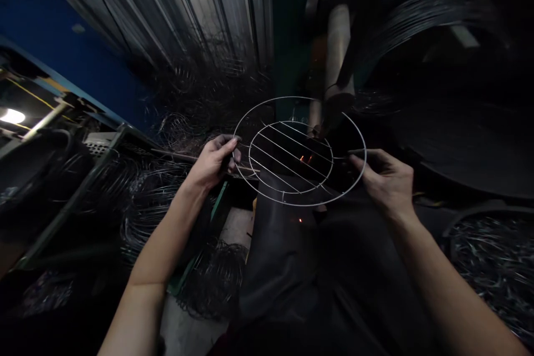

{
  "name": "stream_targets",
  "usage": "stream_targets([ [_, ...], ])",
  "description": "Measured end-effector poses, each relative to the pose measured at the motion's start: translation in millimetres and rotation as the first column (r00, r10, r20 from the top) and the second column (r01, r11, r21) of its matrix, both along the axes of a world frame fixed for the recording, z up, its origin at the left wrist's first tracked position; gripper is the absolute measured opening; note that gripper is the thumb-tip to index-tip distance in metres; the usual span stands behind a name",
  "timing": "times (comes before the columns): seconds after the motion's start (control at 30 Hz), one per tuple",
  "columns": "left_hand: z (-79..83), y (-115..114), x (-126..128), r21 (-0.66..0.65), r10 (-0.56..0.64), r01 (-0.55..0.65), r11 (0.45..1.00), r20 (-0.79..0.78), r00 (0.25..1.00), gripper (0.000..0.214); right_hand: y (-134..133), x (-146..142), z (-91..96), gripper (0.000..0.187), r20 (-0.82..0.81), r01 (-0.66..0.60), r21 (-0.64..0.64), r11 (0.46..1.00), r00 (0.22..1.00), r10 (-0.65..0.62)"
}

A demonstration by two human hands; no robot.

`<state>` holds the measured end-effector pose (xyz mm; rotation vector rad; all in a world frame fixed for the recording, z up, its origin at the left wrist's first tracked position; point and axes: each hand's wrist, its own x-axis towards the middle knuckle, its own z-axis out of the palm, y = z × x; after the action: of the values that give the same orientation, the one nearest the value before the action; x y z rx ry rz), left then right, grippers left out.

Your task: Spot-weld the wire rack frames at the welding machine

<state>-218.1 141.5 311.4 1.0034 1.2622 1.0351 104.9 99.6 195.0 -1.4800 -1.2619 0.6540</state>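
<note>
A round wire rack (292, 192) with a large outer ring, a smaller inner ring and several parallel cross wires is held out level in front of me. My left hand (216, 160) pinches the left side of its outer ring between thumb and fingers. At the opposite side my right hand (386, 178) grips the ring's right edge. Just behind the rack, a metal cylinder ending in a narrow tip (316, 125) overlaps its far rim; whether they touch I cannot tell. Small orange sparks glow below the rack's middle.
Wire rings lie in bundles (144, 206) at the left, and more (212, 278) rest lower down. Tangled wire fills the back (183, 117). A round container (492, 267) of small metal pieces stands right. A dark apron (283, 267) covers my lap.
</note>
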Motion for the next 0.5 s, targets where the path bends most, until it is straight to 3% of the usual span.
stream_targets([
  [0.2,-6.6,-36,15,0.051,0.144,-0.147,0.988,0.063,0.988,0.056,39,-6,4.0,0.038,-0.016,0.055,0.002,0.998,0.998,-0.055],
  [0.33,-9.0,-33,18,0.07,0.155,-0.161,0.984,0.076,0.985,0.062,58,-3,5.3,0.042,0.004,-0.011,-0.041,0.999,1.0,0.012],
  [0.5,-7.9,-26,21,0.068,0.172,-0.178,0.982,0.093,0.981,0.063,73,-11,23.4,0.039,0.053,0.0,-0.036,0.999,0.999,0.002],
])
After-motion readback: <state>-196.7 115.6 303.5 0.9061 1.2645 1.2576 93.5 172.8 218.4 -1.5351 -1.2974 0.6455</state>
